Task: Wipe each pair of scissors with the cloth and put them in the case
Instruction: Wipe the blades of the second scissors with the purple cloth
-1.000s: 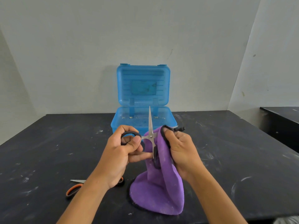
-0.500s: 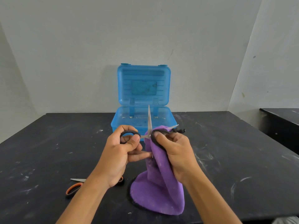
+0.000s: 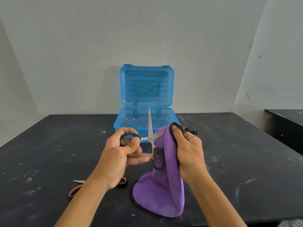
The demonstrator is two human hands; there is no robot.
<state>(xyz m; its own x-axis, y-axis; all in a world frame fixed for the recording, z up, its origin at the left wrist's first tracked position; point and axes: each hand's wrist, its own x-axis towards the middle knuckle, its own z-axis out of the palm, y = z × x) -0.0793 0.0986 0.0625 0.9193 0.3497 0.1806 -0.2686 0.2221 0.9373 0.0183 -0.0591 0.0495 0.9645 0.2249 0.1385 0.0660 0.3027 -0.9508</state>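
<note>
Black scissors (image 3: 150, 136) open – left hand (image 3: 121, 154) grips handle, right hand (image 3: 188, 154) cloth (image 3: 162, 185).

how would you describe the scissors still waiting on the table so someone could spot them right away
Start at the open blue case at the back of the black table, then come toward the near edge, left of the purple cloth. The orange-handled scissors lie flat there, partly hidden under the left hand. Unlike the black-handled scissors held up open, these have orange loops and nobody holds them.
</note>
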